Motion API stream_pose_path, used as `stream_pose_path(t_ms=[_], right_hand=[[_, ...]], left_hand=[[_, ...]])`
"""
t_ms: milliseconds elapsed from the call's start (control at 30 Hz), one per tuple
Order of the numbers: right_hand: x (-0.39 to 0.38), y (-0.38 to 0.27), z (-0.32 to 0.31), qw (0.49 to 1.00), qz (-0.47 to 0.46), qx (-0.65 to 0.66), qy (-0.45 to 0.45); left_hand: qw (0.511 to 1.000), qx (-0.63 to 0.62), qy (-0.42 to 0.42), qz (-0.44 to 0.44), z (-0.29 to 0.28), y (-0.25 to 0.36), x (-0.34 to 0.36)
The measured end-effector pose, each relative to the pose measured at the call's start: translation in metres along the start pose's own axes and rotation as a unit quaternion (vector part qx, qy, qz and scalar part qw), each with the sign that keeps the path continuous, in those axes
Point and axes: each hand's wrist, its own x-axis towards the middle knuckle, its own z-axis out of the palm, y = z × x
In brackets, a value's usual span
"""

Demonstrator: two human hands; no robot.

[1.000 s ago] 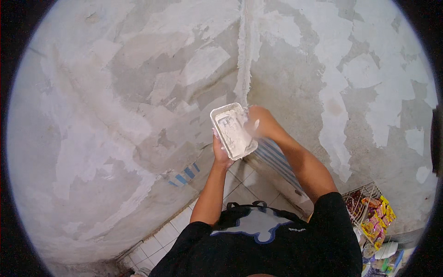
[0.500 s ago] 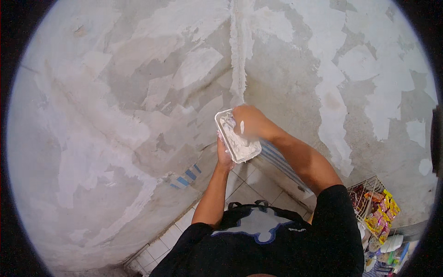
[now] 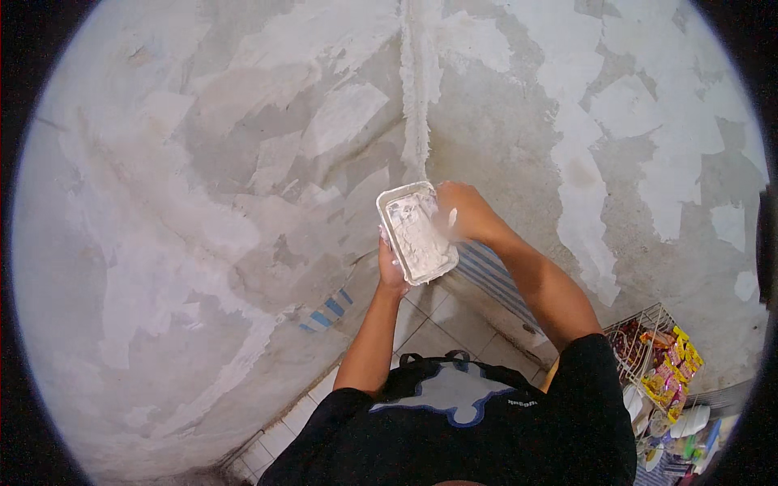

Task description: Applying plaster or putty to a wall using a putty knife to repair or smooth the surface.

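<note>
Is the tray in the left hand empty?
No, the pale tray held by the left hand has whitish paste spread inside it.

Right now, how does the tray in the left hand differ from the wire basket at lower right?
The tray has solid walls, while the wire basket is open mesh. The tray holds whitish paste; the wire basket holds mostly yellow and pink packets. The left hand supports the tray, but no hand touches the wire basket. Both are containers with visible contents.
</note>
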Motion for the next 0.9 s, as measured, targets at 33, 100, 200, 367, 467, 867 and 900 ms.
stream_pose_path(t_ms=[33,100,200,367,467,867,900], right_hand=[[0.000,0.001,0.004,1.000,0.003,0.000,0.003],[-0.001,-0.001,0.011,1.000,-0.013,0.006,0.023],[-0.005,-0.011,0.017,0.994,-0.079,0.058,0.048],[-0.008,-0.008,0.008,0.993,-0.089,0.065,0.051],[-0.005,-0.009,0.002,0.994,-0.048,0.079,0.054],[-0.017,-0.034,0.003,0.983,-0.164,-0.060,-0.047],[-0.017,-0.036,-0.002,0.978,-0.176,-0.090,-0.062]], left_hand=[[1.000,0.001,-0.003,-0.003,0.000,-0.001,0.000],[1.000,-0.006,0.000,-0.011,0.000,-0.003,-0.001],[1.000,0.019,-0.001,0.004,0.000,-0.007,0.001],[1.000,-0.002,0.009,-0.010,0.014,0.002,-0.004],[0.999,-0.019,-0.008,-0.035,0.009,0.005,-0.004],[0.997,-0.005,0.060,-0.038,0.008,0.007,-0.010],[0.997,0.000,0.066,-0.044,0.007,0.008,-0.008]])
